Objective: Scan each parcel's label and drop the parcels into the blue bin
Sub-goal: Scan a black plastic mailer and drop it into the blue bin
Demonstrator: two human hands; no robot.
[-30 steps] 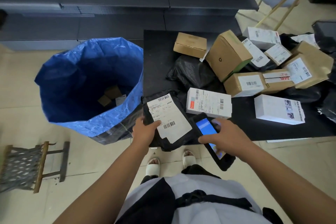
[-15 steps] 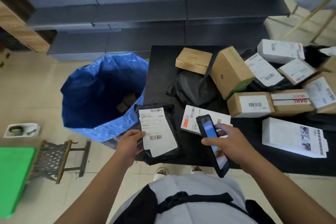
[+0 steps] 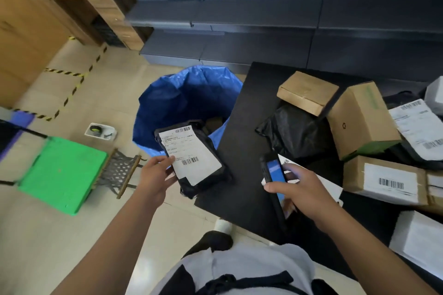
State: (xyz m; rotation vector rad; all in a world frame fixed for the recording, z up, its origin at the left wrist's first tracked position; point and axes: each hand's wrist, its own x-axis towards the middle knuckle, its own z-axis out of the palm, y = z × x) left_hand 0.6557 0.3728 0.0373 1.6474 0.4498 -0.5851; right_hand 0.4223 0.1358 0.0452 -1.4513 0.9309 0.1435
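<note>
The bin [image 3: 182,98] is showing bright blue. The parcel [image 3: 211,175] is showing black, its label [image 3: 189,154] white with black barcode stripes. The counter [image 3: 242,151] is looking matte black. The scanner [image 3: 275,172] is glowing blue on screen. Boxes [image 3: 362,120] are showing tan cardboard. A stool [image 3: 62,172] is showing vivid green. Floor tape [image 3: 69,93] is running yellow-and-black striped.

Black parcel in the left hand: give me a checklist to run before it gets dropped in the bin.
1. Grip: left hand holds the black parcel by its edge: ok.
2. Label faces up, barcode showing: ok.
3. Scan confirmed: scanner in the right hand shows a blue screen, unreadable: cannot tell.
4. Parcel over the blue bin: only its far end overlaps the opening: not ok.
5. Bin has room: ok.
</note>
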